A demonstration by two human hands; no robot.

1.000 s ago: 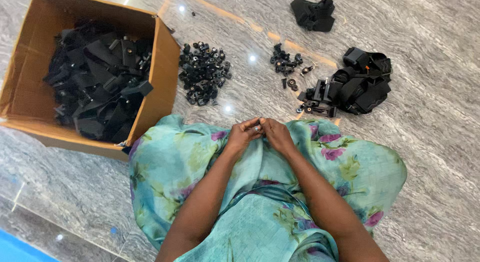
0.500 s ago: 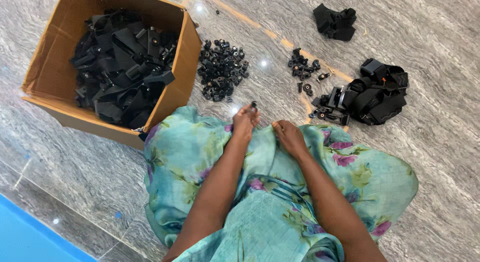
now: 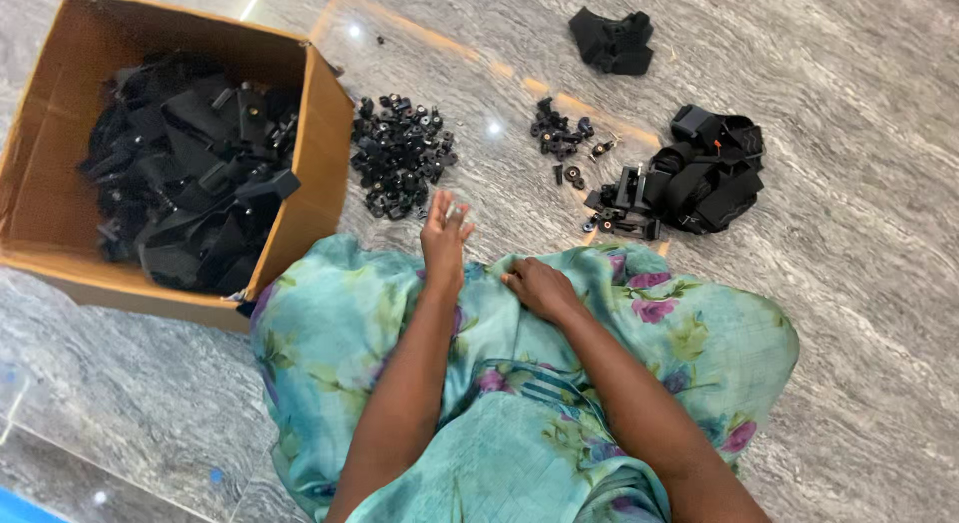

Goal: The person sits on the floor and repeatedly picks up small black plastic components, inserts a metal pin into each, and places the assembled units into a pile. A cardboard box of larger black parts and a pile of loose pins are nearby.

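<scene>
My left hand [image 3: 445,238] stretches forward over my knee, fingers straight and apart, with nothing visible in it. Its fingertips are just short of a pile of small black knobs [image 3: 400,153] on the floor. My right hand [image 3: 539,286] rests on my lap on the teal flowered cloth [image 3: 519,403], fingers curled under, and no object shows in it. A smaller scatter of black knobs [image 3: 561,141] lies further right.
An open cardboard box [image 3: 325,143] full of black plastic and strap parts stands at the left. A heap of black strap assemblies [image 3: 699,178] lies at the right and another black piece [image 3: 611,40] at the top, all on grey marble floor.
My hands were together at my knee and have separated. The left hand reached forward toward the knob pile, and the right dropped onto my lap. The view shifted closer.
</scene>
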